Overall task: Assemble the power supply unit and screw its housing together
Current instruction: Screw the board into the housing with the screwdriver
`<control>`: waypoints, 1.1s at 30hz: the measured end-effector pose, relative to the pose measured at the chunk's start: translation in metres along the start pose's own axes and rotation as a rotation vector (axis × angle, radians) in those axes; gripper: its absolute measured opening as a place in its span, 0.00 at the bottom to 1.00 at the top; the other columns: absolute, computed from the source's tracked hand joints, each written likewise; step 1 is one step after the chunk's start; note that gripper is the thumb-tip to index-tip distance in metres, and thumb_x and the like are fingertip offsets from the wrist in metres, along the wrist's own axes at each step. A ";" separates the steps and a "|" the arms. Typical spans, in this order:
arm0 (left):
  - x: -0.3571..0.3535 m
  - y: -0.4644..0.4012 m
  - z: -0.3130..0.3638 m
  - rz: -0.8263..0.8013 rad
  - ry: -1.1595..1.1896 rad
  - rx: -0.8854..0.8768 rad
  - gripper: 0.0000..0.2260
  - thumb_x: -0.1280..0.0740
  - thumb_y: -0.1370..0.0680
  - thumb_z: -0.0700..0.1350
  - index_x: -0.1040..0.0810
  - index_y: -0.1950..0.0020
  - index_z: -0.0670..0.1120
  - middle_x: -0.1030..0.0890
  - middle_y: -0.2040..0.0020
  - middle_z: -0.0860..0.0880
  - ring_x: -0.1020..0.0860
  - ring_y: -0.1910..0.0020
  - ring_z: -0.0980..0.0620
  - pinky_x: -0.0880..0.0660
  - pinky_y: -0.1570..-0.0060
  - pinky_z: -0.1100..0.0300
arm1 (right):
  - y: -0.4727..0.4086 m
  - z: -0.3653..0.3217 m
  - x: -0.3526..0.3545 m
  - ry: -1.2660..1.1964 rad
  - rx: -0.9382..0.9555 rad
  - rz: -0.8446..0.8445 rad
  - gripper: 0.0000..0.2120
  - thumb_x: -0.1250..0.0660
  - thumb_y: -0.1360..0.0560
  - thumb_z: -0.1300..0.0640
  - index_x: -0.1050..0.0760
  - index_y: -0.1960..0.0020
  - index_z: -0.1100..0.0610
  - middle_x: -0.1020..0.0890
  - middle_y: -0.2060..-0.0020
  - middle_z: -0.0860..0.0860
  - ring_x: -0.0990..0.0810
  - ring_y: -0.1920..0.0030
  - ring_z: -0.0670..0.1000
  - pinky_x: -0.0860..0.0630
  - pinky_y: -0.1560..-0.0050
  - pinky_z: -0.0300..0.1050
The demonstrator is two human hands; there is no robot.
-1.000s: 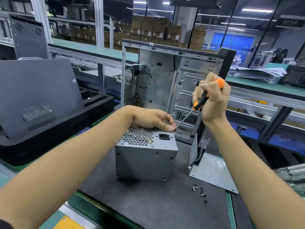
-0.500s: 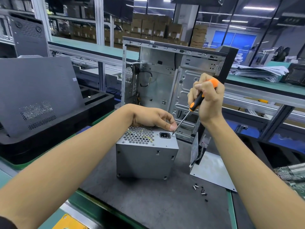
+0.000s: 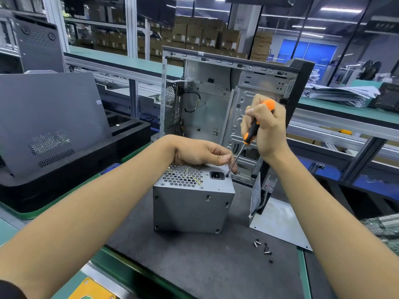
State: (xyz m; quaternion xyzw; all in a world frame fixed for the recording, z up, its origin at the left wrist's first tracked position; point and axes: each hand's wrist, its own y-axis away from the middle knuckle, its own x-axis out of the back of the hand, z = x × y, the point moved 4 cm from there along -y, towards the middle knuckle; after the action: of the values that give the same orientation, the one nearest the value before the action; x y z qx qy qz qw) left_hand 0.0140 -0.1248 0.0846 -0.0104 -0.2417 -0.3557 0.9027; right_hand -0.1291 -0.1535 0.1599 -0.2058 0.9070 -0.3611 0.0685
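Power supply unit (image 3: 193,199), a grey metal box, stands at the middle of the dark tabletop (image 3: 194,266), honeycomb vent and black power socket (image 3: 217,175) on its top face. Left hand (image 3: 200,152) rests on the far top edge of the box, fingers curled, thumb and forefinger pinched close at the 3 o'clock corner beside the screwdriver tip; whether they hold a screw cannot be told. Right hand (image 3: 266,126) is wrapped around the orange-and-black handle of the screwdriver (image 3: 250,134), held tilted, its thin shaft running down toward 7 o'clock, tip meeting the top face just beside the socket. Loose screws (image 3: 263,248), a small scatter, lie on the tabletop at 4 o'clock from the box, well apart from it. Flat metal plate (image 3: 278,225) lies at 3 o'clock from the box. Open computer case (image 3: 216,100), upright, stands at 12 o'clock behind the box. Dark side panel (image 3: 49,117) leans in a black tray (image 3: 129,134) at 9 o'clock.
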 end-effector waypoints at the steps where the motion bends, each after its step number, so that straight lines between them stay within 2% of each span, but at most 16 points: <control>1: -0.001 0.001 0.003 -0.024 -0.020 -0.034 0.17 0.47 0.12 0.43 0.28 0.33 0.33 0.18 0.51 0.63 0.21 0.53 0.68 0.27 0.51 0.74 | -0.001 0.001 -0.001 0.021 -0.013 0.002 0.14 0.37 0.29 0.63 0.39 0.69 0.57 0.35 0.75 0.55 0.35 0.75 0.55 0.36 0.72 0.43; 2: -0.002 0.001 0.004 -0.052 -0.038 -0.068 0.15 0.47 0.13 0.41 0.28 0.35 0.32 0.18 0.52 0.65 0.22 0.53 0.70 0.28 0.49 0.74 | -0.002 0.001 -0.002 0.050 -0.027 0.011 0.14 0.37 0.29 0.62 0.39 0.69 0.57 0.35 0.74 0.55 0.35 0.76 0.55 0.35 0.72 0.45; 5: 0.000 -0.001 -0.001 -0.075 -0.066 -0.065 0.10 0.42 0.14 0.36 0.26 0.40 0.30 0.16 0.52 0.61 0.21 0.57 0.65 0.26 0.51 0.70 | -0.003 0.003 -0.004 0.112 -0.042 0.047 0.12 0.35 0.27 0.62 0.35 0.67 0.56 0.30 0.75 0.52 0.27 0.75 0.56 0.30 0.70 0.46; 7: 0.000 -0.002 -0.003 -0.077 -0.072 -0.053 0.08 0.40 0.14 0.36 0.24 0.40 0.34 0.16 0.56 0.60 0.21 0.58 0.63 0.25 0.54 0.69 | -0.002 0.002 -0.008 0.056 -0.019 0.044 0.07 0.37 0.26 0.67 0.29 0.59 0.58 0.23 0.70 0.51 0.21 0.71 0.56 0.24 0.67 0.46; 9: -0.001 -0.002 -0.002 -0.069 -0.062 -0.067 0.07 0.40 0.14 0.36 0.22 0.42 0.38 0.16 0.57 0.59 0.21 0.58 0.62 0.26 0.54 0.69 | 0.000 0.001 -0.013 -0.049 0.007 0.023 0.11 0.40 0.26 0.72 0.29 0.49 0.58 0.20 0.64 0.54 0.23 0.74 0.55 0.24 0.70 0.45; 11: 0.000 0.000 -0.001 -0.057 -0.044 -0.076 0.07 0.41 0.14 0.35 0.23 0.42 0.37 0.15 0.56 0.59 0.20 0.57 0.62 0.25 0.52 0.69 | 0.003 0.001 -0.020 -0.141 0.013 -0.016 0.12 0.42 0.25 0.70 0.31 0.46 0.57 0.23 0.64 0.55 0.30 0.79 0.53 0.31 0.76 0.41; 13: 0.000 0.000 -0.002 -0.056 -0.044 -0.079 0.07 0.42 0.14 0.34 0.24 0.41 0.36 0.15 0.56 0.60 0.19 0.56 0.64 0.25 0.52 0.70 | 0.005 0.002 -0.024 -0.216 0.000 -0.052 0.10 0.46 0.23 0.64 0.29 0.46 0.57 0.25 0.65 0.54 0.33 0.79 0.53 0.36 0.75 0.39; 14: 0.000 0.000 -0.003 -0.064 -0.046 -0.075 0.07 0.41 0.14 0.34 0.24 0.41 0.36 0.15 0.56 0.60 0.19 0.56 0.64 0.25 0.52 0.70 | 0.006 0.003 -0.026 -0.241 -0.009 -0.068 0.13 0.49 0.22 0.62 0.26 0.45 0.58 0.25 0.64 0.53 0.33 0.78 0.53 0.36 0.74 0.39; 16: -0.002 -0.001 -0.003 -0.074 -0.051 -0.070 0.08 0.41 0.14 0.34 0.23 0.41 0.38 0.15 0.55 0.59 0.19 0.55 0.63 0.24 0.52 0.70 | 0.006 0.000 -0.027 -0.253 -0.012 -0.086 0.17 0.51 0.20 0.61 0.23 0.46 0.58 0.22 0.62 0.53 0.28 0.74 0.53 0.31 0.71 0.42; 19: -0.001 -0.001 -0.003 -0.062 -0.047 -0.082 0.09 0.40 0.15 0.35 0.25 0.36 0.35 0.15 0.51 0.59 0.19 0.50 0.62 0.25 0.47 0.69 | 0.004 -0.004 -0.029 -0.312 -0.037 -0.059 0.15 0.46 0.21 0.67 0.21 0.50 0.58 0.19 0.60 0.52 0.19 0.65 0.51 0.23 0.61 0.43; 21: 0.001 -0.002 -0.005 -0.068 -0.043 -0.105 0.10 0.40 0.15 0.34 0.27 0.37 0.30 0.15 0.51 0.59 0.19 0.51 0.62 0.25 0.48 0.68 | 0.005 -0.005 -0.031 -0.371 -0.072 -0.039 0.13 0.43 0.23 0.69 0.22 0.52 0.57 0.19 0.60 0.50 0.19 0.66 0.49 0.26 0.68 0.39; 23: 0.002 -0.003 -0.007 -0.075 -0.043 -0.111 0.11 0.40 0.15 0.34 0.29 0.38 0.26 0.16 0.54 0.58 0.19 0.54 0.60 0.25 0.50 0.68 | 0.007 -0.006 -0.034 -0.423 -0.065 -0.046 0.12 0.44 0.22 0.67 0.23 0.51 0.57 0.22 0.60 0.49 0.26 0.73 0.47 0.36 0.75 0.37; 26: 0.002 -0.004 -0.009 -0.092 -0.044 -0.115 0.11 0.41 0.15 0.34 0.29 0.38 0.25 0.16 0.55 0.59 0.20 0.56 0.62 0.25 0.52 0.69 | 0.009 -0.004 -0.036 -0.546 -0.110 -0.059 0.18 0.51 0.20 0.60 0.22 0.45 0.59 0.22 0.60 0.50 0.29 0.73 0.48 0.39 0.76 0.38; 28: 0.002 -0.005 -0.009 -0.084 -0.034 -0.105 0.11 0.41 0.15 0.34 0.28 0.37 0.27 0.15 0.54 0.59 0.19 0.54 0.63 0.25 0.50 0.69 | 0.012 -0.004 -0.036 -0.568 -0.160 -0.063 0.19 0.49 0.20 0.61 0.20 0.43 0.57 0.19 0.60 0.49 0.24 0.68 0.47 0.32 0.71 0.37; 31: 0.002 -0.005 -0.009 -0.086 -0.021 -0.091 0.07 0.38 0.15 0.36 0.23 0.39 0.40 0.16 0.55 0.59 0.20 0.56 0.62 0.25 0.52 0.70 | 0.012 -0.006 -0.035 -0.540 -0.176 0.003 0.16 0.38 0.27 0.66 0.15 0.53 0.51 0.18 0.59 0.51 0.19 0.62 0.48 0.22 0.61 0.40; 33: 0.001 -0.005 -0.009 -0.071 -0.010 -0.081 0.07 0.34 0.17 0.38 0.23 0.39 0.42 0.17 0.53 0.58 0.20 0.55 0.61 0.24 0.52 0.69 | 0.011 -0.009 -0.034 -0.505 -0.154 0.041 0.15 0.35 0.31 0.70 0.22 0.54 0.52 0.24 0.59 0.52 0.23 0.63 0.48 0.24 0.65 0.40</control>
State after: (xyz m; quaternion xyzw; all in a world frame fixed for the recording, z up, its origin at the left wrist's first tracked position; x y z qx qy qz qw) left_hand 0.0156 -0.1307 0.0769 -0.0399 -0.2319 -0.3971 0.8871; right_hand -0.1040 -0.1257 0.1582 -0.2756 0.8898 -0.2270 0.2843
